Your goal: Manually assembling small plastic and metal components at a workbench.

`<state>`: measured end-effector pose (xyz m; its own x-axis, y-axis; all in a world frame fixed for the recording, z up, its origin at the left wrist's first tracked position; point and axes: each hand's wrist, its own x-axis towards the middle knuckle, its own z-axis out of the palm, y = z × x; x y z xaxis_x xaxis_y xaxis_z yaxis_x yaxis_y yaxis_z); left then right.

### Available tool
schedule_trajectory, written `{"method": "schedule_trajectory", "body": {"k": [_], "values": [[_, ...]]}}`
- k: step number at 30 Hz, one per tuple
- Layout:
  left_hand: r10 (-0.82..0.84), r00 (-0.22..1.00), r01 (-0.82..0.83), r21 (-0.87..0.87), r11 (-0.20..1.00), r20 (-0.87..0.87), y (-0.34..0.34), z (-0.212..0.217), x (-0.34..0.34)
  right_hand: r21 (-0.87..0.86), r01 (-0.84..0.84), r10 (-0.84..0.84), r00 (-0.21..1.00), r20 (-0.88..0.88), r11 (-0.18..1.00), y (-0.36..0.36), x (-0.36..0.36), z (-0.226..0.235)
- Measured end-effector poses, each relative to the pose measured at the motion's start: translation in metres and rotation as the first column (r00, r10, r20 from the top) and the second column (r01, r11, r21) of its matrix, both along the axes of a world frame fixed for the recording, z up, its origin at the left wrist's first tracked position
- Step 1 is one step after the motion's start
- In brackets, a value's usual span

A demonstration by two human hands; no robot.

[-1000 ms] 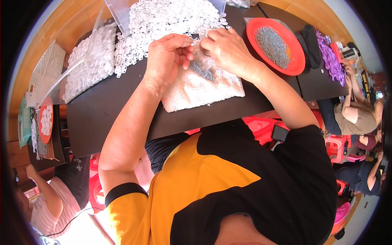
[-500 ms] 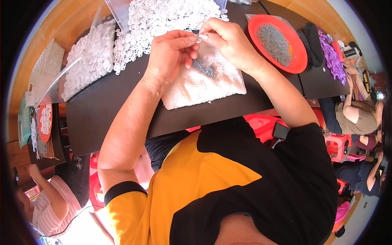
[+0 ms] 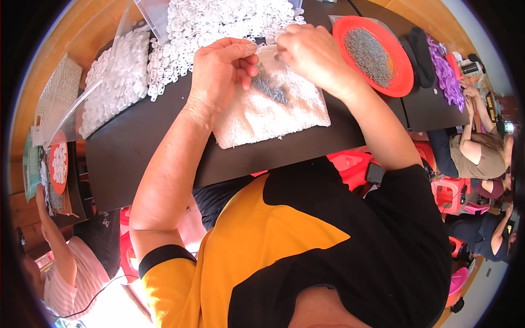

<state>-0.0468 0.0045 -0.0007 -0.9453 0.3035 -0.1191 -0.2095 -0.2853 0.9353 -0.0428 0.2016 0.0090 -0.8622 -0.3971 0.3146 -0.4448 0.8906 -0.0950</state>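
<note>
My left hand [image 3: 219, 71] is raised over the left edge of a pale towel [image 3: 295, 117]. Its thumb and forefinger are closed in a pinch on what looks like a small white plastic piece [image 3: 257, 49], mostly hidden by the fingertips. The other fingers curl loosely. To the right, above the towel's far right part, my right hand [image 3: 314, 57] is bent downward, its fingertips smeared by motion. Whether it holds anything does not show. A small heap of thin grey metal pins [image 3: 272, 91] lies on the towel between the hands.
White plastic pieces [image 3: 219, 22] are heaped at the back, with a bagged pile [image 3: 117, 76] at left. A red plate [image 3: 403, 68] of grey pins stands right, beside black cloth [image 3: 420, 57] and purple strips [image 3: 448, 76]. Other people sit at both sides.
My hands have parted: the right has moved away from the left's fingertips, toward the right. My left hand has shifted slightly left. At far left, another person's arm has reached up.
</note>
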Motion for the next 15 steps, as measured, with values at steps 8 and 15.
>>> {"method": "schedule_trajectory", "body": {"k": [8, 15], "values": [[0.018, 0.999, -0.019, 0.037, 0.999, 0.03, 0.004, 0.002, 0.003, -0.307, -0.106, 0.108, 0.994, -0.01, 0.946, 0.004, -0.003, -0.01], [0.04, 0.998, -0.045, 0.095, 0.994, 0.057, 0.007, 0.004, 0.008, -0.896, 0.086, 0.358, 0.897, 0.26, 0.437, 0.004, -0.003, -0.003]]}}
